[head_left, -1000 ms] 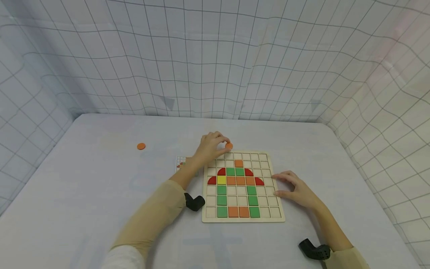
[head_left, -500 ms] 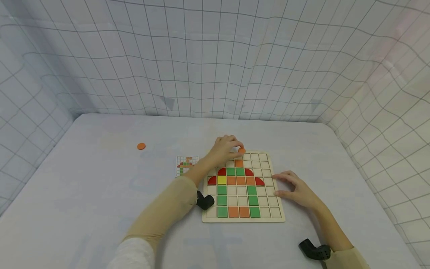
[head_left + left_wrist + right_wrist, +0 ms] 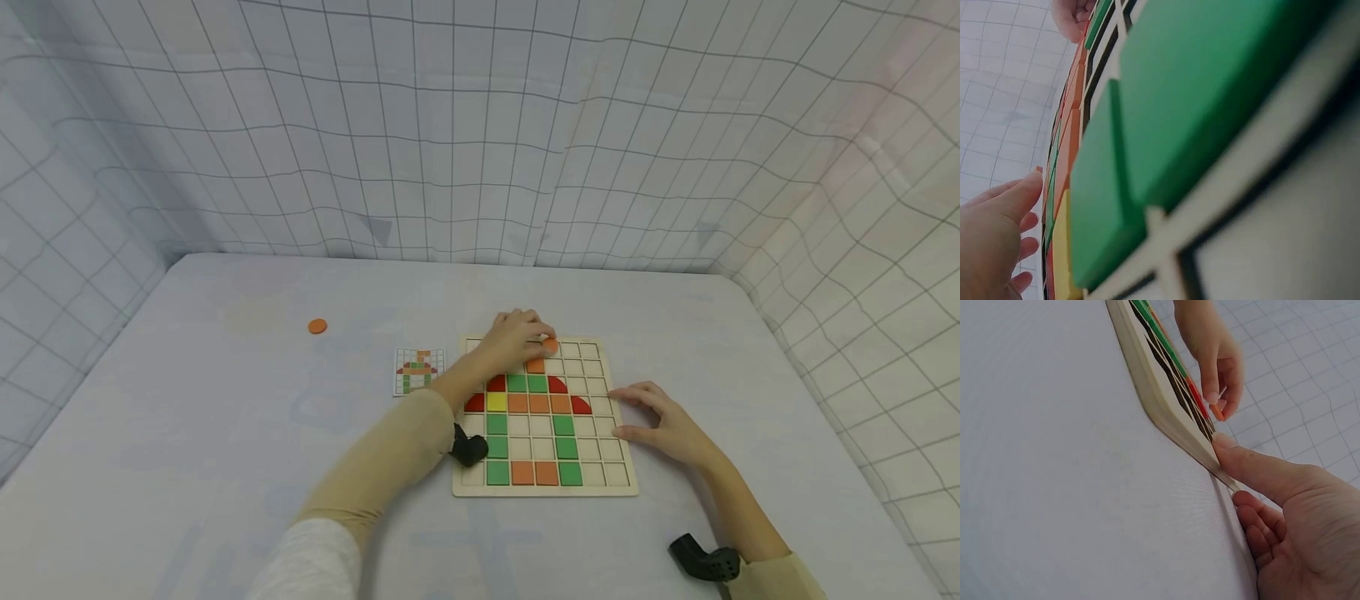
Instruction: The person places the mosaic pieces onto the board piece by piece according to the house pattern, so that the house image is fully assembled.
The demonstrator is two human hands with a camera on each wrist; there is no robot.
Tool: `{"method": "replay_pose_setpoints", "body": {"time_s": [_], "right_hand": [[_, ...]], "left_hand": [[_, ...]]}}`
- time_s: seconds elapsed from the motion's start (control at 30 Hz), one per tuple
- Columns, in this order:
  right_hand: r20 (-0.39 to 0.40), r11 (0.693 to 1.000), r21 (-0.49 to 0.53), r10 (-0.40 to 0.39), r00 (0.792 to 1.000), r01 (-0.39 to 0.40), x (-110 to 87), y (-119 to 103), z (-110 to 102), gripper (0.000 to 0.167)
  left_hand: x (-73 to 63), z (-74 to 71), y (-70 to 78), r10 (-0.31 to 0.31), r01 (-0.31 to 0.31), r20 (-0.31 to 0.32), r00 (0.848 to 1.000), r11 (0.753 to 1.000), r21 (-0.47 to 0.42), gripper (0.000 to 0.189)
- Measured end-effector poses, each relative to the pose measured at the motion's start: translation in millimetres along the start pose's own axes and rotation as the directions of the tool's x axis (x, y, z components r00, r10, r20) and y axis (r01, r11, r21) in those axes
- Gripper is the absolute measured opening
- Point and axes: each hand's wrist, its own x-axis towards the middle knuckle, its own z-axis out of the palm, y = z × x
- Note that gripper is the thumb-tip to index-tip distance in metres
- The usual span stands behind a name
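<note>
My left hand reaches over the far part of a wooden grid board. Between thumb and fingers it pinches an orange round disc, close over the far rows, just beyond an orange square tile. In the right wrist view the disc is held on edge at the fingertips. My right hand rests at the board's right edge, thumb and fingers apart and their tips against the rim. Green, orange, red and yellow tiles sit in the board's cells; my left forearm hides some cells at the left.
A small printed pattern card lies left of the board, partly behind my left forearm. Another orange disc lies farther left on the white cloth-covered table. Grid-patterned curtains stand behind and at both sides.
My left hand has carried the orange disc rightward and toward me, from beyond the board's far edge to over its far rows. The card is now more exposed. My right hand has stayed put.
</note>
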Motion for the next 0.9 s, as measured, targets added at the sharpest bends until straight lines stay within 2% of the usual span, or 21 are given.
{"method": "replay_pose_setpoints", "body": {"time_s": [0.33,0.67,0.77,0.9], "right_hand": [[-0.001,0.999,-0.025,0.029,1.0,-0.029,-0.4,0.5,0.2,0.051],[0.003,1.0,-0.007,0.001,1.0,-0.001,-0.8,-1.5,-0.6,0.049],[0.001,1.0,-0.021,0.002,1.0,-0.002,-0.6,-1.5,0.1,0.05],[0.002,1.0,-0.023,0.008,1.0,-0.008,-2.7,-22.5,-1.6,0.049]], "left_hand": [[0.6,2.4,4.3,-0.025,0.027,0.035,0.999,0.999,-0.045,0.031],[1.2,3.3,5.5,-0.059,0.06,0.057,0.997,0.998,-0.008,0.034],[1.4,4.7,4.0,-0.068,0.069,0.052,0.996,0.997,-0.024,0.034],[1.7,6.7,1.6,-0.072,0.075,0.038,0.997,0.995,-0.069,0.035]]}}
